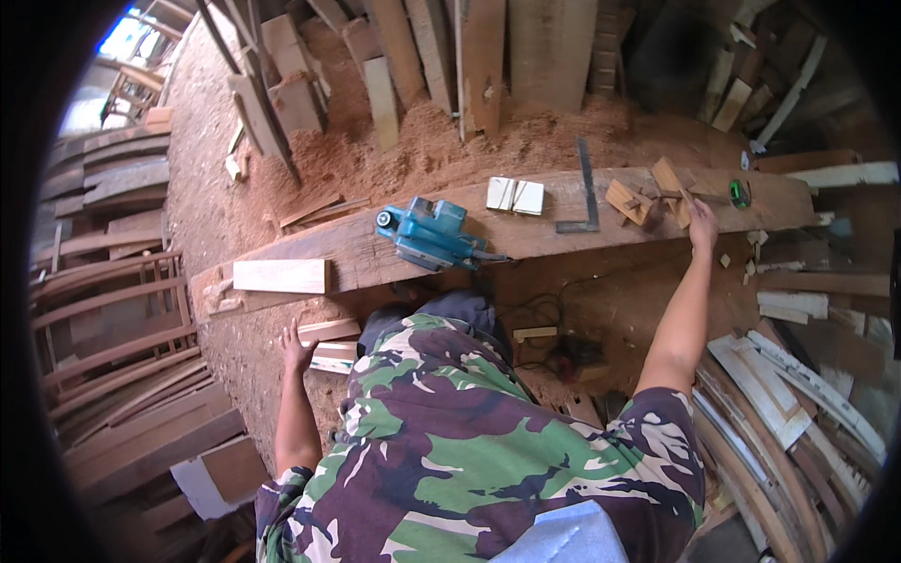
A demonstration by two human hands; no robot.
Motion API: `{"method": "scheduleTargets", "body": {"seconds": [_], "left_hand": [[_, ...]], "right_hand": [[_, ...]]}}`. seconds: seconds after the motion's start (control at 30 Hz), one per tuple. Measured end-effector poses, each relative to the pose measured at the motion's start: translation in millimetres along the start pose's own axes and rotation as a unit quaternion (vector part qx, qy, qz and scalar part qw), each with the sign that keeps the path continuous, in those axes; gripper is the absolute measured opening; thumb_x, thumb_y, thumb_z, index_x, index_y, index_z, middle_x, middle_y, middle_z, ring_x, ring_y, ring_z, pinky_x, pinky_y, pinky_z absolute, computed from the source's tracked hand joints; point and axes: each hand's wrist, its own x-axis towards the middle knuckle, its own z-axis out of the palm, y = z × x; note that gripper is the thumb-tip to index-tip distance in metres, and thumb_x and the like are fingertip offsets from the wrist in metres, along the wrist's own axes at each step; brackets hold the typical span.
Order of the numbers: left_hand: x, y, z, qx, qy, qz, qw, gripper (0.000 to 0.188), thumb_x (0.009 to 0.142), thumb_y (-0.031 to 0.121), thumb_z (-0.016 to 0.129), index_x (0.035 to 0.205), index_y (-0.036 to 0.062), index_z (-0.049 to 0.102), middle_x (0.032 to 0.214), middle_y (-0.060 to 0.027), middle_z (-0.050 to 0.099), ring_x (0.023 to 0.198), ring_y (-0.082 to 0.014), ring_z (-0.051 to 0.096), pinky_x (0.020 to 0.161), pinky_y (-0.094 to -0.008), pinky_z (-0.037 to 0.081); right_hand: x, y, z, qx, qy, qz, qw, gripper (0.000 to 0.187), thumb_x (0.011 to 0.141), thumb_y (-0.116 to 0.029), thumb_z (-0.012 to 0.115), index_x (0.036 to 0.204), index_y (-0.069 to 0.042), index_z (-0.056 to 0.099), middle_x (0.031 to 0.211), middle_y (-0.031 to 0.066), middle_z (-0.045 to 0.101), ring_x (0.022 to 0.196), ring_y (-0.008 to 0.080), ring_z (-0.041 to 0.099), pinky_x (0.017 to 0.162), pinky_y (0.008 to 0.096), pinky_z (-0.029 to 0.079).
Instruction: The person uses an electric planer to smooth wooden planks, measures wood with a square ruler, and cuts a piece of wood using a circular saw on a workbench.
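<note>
My left hand [298,350] is held off the near left side of the long wooden bench plank [357,249], its fingers apart and nothing in them. Close to it, a pale planed board [280,276] lies across the plank's left end. My right hand [702,228] reaches to the plank's right part, its fingers closed on a slim wooden piece [690,201]. That piece belongs to or lies against a cluster of brown wooden blocks and sticks [631,203], perhaps marking gauges. A green-and-black tape measure [740,194] sits just right of the cluster.
A blue electric planer [434,234] rests mid-plank, its cord hanging over the near edge. Two pale blocks [514,196] and a dark try square [587,188] lie right of it. Sawdust [375,174] and leaning boards [554,56] are beyond; stacked timber [113,310] flanks both sides.
</note>
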Motion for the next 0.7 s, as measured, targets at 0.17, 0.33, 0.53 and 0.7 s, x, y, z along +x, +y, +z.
{"method": "scheduleTargets", "body": {"seconds": [0.17, 0.33, 0.53, 0.7], "left_hand": [[-51.2, -47.8, 5.9, 0.011, -0.040, -0.064, 0.997, 0.112, 0.084, 0.052, 0.083, 0.169, 0.0185, 0.018, 0.170, -0.0292, 0.024, 0.161, -0.0399, 0.015, 0.132, -0.0481, 0.006], [-27.3, -35.5, 19.2, 0.017, -0.018, -0.019, 1.000, 0.115, 0.081, 0.053, 0.084, 0.169, 0.0190, 0.018, 0.169, -0.0313, 0.023, 0.161, -0.0425, 0.015, 0.131, -0.0525, 0.008], [15.7, 32.3, -17.7, 0.017, 0.074, 0.049, 0.996, 0.116, 0.075, 0.049, 0.089, 0.168, 0.0263, 0.022, 0.170, -0.0245, 0.024, 0.156, -0.0510, 0.018, 0.130, -0.0537, 0.020], [30.8, 39.9, -51.1, 0.066, 0.079, 0.065, 0.993, 0.118, 0.075, 0.036, 0.091, 0.168, 0.0264, 0.019, 0.170, -0.0270, 0.022, 0.158, -0.0467, 0.018, 0.130, -0.0519, 0.021]], "right_hand": [[-83.2, -106.1, 50.9, -0.176, 0.192, -0.088, 0.961, 0.042, 0.095, -0.024, 0.072, 0.133, -0.006, 0.069, 0.118, 0.0201, 0.073, 0.109, 0.0400, 0.069, 0.096, 0.0456, 0.053], [-176.0, -212.4, 143.0, -0.034, -0.019, -0.337, 0.941, 0.051, 0.088, -0.015, 0.077, 0.137, -0.009, 0.066, 0.124, 0.0165, 0.067, 0.119, 0.0377, 0.061, 0.106, 0.0475, 0.047], [-215.3, -219.8, 233.2, -0.249, -0.219, -0.312, 0.890, 0.080, 0.074, -0.016, 0.087, 0.147, -0.014, 0.055, 0.144, 0.0099, 0.056, 0.134, 0.0350, 0.051, 0.112, 0.0466, 0.046], [-232.3, -235.1, 243.3, -0.142, -0.218, -0.254, 0.932, 0.063, 0.068, -0.031, 0.091, 0.122, -0.007, 0.070, 0.123, 0.0181, 0.065, 0.113, 0.0400, 0.064, 0.099, 0.0505, 0.052]]}}
